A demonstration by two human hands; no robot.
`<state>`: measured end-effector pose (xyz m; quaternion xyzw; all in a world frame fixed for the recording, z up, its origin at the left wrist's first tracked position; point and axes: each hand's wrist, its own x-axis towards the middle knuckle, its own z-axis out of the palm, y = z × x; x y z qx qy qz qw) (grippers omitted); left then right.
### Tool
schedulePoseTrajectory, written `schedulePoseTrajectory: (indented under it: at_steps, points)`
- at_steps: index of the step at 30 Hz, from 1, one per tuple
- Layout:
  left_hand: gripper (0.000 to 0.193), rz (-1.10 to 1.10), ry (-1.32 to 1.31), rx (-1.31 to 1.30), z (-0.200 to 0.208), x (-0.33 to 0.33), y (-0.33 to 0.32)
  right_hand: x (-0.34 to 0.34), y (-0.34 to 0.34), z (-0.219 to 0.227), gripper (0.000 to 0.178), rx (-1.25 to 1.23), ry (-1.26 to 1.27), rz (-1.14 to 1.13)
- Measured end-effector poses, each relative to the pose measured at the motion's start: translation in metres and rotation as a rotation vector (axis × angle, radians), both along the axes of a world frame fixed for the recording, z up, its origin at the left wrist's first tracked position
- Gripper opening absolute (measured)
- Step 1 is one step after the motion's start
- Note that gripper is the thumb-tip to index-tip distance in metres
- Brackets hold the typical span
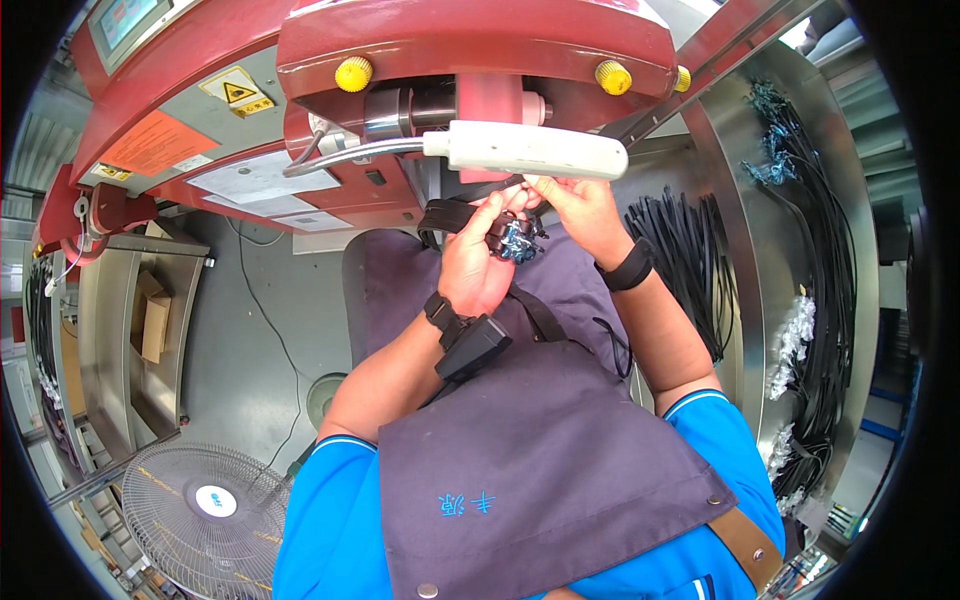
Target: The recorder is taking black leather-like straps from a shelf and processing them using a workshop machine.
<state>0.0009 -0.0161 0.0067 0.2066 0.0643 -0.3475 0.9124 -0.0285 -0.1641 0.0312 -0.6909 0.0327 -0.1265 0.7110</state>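
My left hand [475,262] is closed around a bundle of black straps [445,215], whose gathered ends [520,240] look shiny and bluish, as if wrapped in thin plastic. My right hand [588,212] is closed in a pinch beside it, on what seems to be one dark strap end; the fingertips are partly hidden behind the white lamp bar. Both hands are just below the red sanding-type belt [486,105] of a red machine [470,40]. Whether the strap touches that belt I cannot tell.
A white lamp bar [540,150] on a flexible metal arm [360,155] hangs above my hands. Steel trays on the right hold many loose black straps [690,260] and plastic-wrapped ones [800,300]. A floor fan [205,520] stands lower left, and a cable [275,335] crosses the floor.
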Motion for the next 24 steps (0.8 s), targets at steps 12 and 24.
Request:
schedulePoseTrajectory:
  at_steps: [12,24]
  points:
    - [0.014,0.005,-0.015,0.061,0.017,-0.012,-0.001,-0.012,-0.009,-0.005,0.011,0.06,-0.106,-0.063]
    - [0.017,-0.149,0.047,0.033,-0.003,-0.006,0.011,-0.024,-0.004,0.011,0.014,-0.737,-0.392,0.006]
